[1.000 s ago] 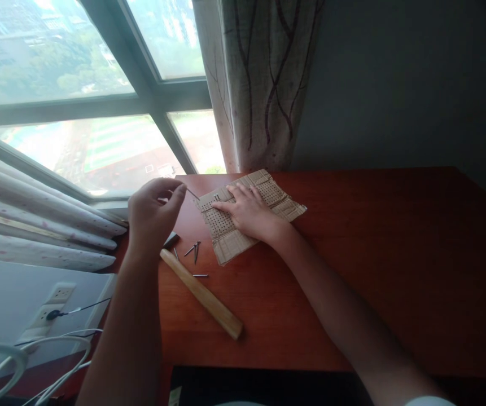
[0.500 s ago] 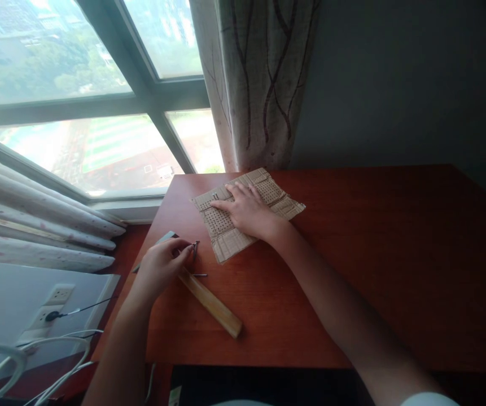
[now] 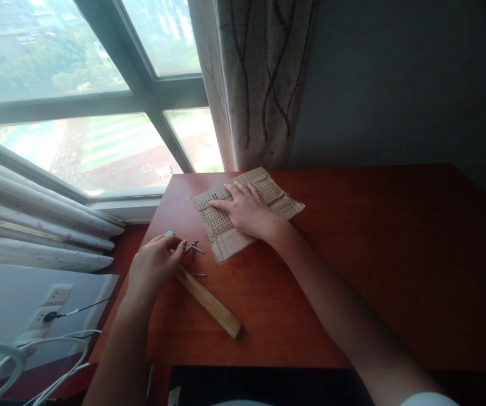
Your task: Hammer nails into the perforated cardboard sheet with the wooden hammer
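Observation:
My right hand [image 3: 249,210] lies flat with fingers spread on a piece of brown cardboard [image 3: 232,246] dotted with rows of small holes. Near its thumb, small metal nails [image 3: 214,196] stand in the cardboard. My left hand [image 3: 156,268] is closed in a pinch beside several loose nails [image 3: 194,248] on the table; whatever is between its fingertips is hidden. One more nail [image 3: 199,274] lies apart, nearer me. Beneath my left hand a wooden handle [image 3: 211,304] slants toward me. Its greyish head [image 3: 169,233] is mostly covered by the hand.
The reddish-brown table [image 3: 353,254] stretches to the right. A window [image 3: 107,141] and curtains [image 3: 263,84] border its far left side. White cables [image 3: 56,344] and a wall socket with a black plug [image 3: 51,316] are at the lower left, beyond the table edge.
My left hand has drawn back slightly to the left and the loose nails beside it now lie fanned out in fuller view. My right hand stays on the cardboard.

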`<state>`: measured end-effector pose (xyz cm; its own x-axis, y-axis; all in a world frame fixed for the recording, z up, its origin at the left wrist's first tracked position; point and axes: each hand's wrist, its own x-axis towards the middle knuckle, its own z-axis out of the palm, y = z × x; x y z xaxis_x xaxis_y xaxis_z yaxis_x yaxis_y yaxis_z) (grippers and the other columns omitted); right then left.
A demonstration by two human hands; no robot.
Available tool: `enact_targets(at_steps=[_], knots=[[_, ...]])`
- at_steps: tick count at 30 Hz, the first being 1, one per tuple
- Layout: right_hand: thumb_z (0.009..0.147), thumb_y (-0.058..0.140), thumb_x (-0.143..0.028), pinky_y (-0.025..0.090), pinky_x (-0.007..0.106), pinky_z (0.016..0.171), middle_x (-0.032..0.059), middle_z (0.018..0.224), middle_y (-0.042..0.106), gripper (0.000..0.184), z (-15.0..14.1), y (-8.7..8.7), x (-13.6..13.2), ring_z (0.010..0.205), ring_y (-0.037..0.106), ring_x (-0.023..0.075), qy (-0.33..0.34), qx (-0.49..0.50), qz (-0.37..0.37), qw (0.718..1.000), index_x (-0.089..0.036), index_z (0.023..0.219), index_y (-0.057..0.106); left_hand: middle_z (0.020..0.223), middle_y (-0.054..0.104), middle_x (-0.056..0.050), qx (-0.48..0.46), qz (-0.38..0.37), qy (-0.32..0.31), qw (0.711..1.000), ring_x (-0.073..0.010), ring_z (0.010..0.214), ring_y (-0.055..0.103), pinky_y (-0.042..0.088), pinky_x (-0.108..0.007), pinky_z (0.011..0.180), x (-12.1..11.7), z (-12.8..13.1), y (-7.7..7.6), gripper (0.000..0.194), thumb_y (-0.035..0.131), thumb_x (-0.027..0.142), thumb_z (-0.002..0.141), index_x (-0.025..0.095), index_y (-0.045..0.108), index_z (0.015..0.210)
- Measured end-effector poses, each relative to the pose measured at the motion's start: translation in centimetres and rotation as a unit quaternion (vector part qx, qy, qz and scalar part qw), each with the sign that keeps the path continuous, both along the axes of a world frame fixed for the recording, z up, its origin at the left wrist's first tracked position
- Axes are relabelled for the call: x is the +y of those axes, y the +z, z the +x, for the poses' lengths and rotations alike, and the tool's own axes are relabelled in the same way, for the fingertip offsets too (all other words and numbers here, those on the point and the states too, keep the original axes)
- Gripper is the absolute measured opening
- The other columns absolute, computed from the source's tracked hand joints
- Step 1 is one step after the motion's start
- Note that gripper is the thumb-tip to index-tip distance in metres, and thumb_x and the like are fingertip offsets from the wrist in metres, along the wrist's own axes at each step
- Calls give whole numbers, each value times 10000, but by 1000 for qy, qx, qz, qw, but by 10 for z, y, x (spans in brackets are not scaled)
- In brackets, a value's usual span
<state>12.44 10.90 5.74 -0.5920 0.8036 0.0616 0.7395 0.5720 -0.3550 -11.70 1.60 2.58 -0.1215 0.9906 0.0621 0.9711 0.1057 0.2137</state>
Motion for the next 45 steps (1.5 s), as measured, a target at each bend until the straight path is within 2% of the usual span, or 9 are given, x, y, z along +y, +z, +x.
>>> enact_targets(at_steps=[7, 14, 17, 21, 27, 32, 37, 42, 45], knots=[[979, 374, -136, 155, 574, 1211, 93, 1614, 357, 567, 0, -2, 1, 1513, 256, 352, 0, 5, -3, 1000, -370, 1472, 530, 861, 713, -39, -3, 26, 26, 999, -214, 776, 639, 375, -301, 636, 11, 10, 15, 310, 537, 484, 870, 239, 725, 883], [990, 369, -141, 163, 581, 1207, 100, 1608, 364, 560, -1, -3, 2, 1522, 238, 341, 5, -1, -4, 1000, -381, 1469, 530, 836, 700, -21, -99, 150, -52, 982, -152, 672, 613, 430, -271, 653, 34, 35, 30, 233, 591, 384, 869, 220, 737, 948], [992, 374, -145, 169, 586, 1203, 123, 1604, 362, 552, -2, -3, 2, 1521, 240, 342, 4, 0, 0, 1000, -377, 1467, 534, 876, 717, -27, -114, 164, -86, 976, -142, 664, 613, 438, -265, 650, 50, 45, 31, 243, 604, 370, 871, 212, 737, 1000], [1011, 369, -181, 172, 583, 1206, 120, 1600, 373, 519, -1, -2, 1, 1518, 249, 326, 4, 0, 6, 1000, -379, 1458, 543, 873, 724, -41, -104, 190, -96, 972, -150, 661, 602, 431, -277, 651, 71, 53, 35, 250, 609, 379, 876, 198, 748, 977], [1000, 375, -157, 189, 581, 1204, 111, 1601, 381, 533, -1, -2, 2, 1519, 248, 327, 6, -15, 14, 1000, -363, 1463, 540, 849, 759, -63, -99, 122, -116, 981, -184, 682, 625, 441, -299, 665, 92, 55, 39, 189, 623, 298, 839, 197, 775, 888], [1002, 383, -163, 182, 586, 1205, 107, 1605, 381, 528, -1, -2, 2, 1517, 255, 329, 7, -12, 10, 1000, -364, 1466, 536, 864, 753, -76, -99, 161, -119, 975, -192, 710, 634, 447, -309, 677, 96, 57, 36, 212, 597, 285, 844, 177, 778, 870], [1005, 389, -172, 167, 584, 1208, 88, 1611, 374, 518, -1, -2, 2, 1521, 244, 321, 5, 0, 8, 1000, -390, 1446, 554, 837, 741, -68, -114, 207, -86, 968, -184, 695, 631, 457, -309, 671, 98, 58, 39, 214, 615, 316, 844, 176, 774, 872], [1004, 392, -170, 150, 577, 1212, 81, 1627, 350, 524, -1, -1, 2, 1528, 227, 323, 4, -1, -7, 1000, -395, 1451, 546, 863, 746, -48, -149, 247, -59, 956, -150, 668, 624, 475, -284, 649, 99, 57, 57, 197, 614, 336, 861, 195, 750, 885], [998, 405, -177, 154, 575, 1212, 80, 1629, 346, 526, 0, -1, 2, 1525, 234, 327, 1, -6, -14, 1000, -377, 1470, 528, 849, 745, -32, -152, 260, -49, 952, -141, 655, 620, 482, -276, 641, 89, 53, 72, 186, 627, 357, 858, 212, 738, 895]])
